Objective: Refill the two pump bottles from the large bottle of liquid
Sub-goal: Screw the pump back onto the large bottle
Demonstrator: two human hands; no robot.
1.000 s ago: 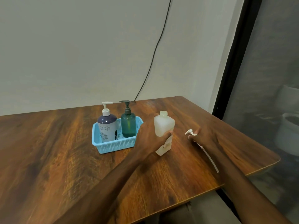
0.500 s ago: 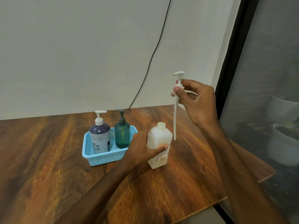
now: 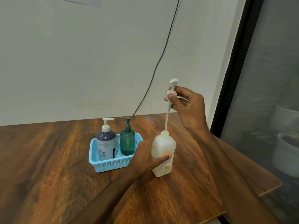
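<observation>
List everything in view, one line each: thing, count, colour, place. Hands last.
large bottle: 1, translucent white, upright on the table right of the basket
pump: 1, white, held above the large bottle, tube end at its neck
purple pump bottle: 1, purple top and pale flowered body, left in the basket
green pump bottle: 1, dark green, right in the basket
basket: 1, light blue, mid-table
table: 1, brown wood, across the foreground
cable: 1, black, running down the wall
window frame: 1, black, right edge
left hand: 1, grips the large bottle
right hand: 1, pinches the pump near its collar
</observation>
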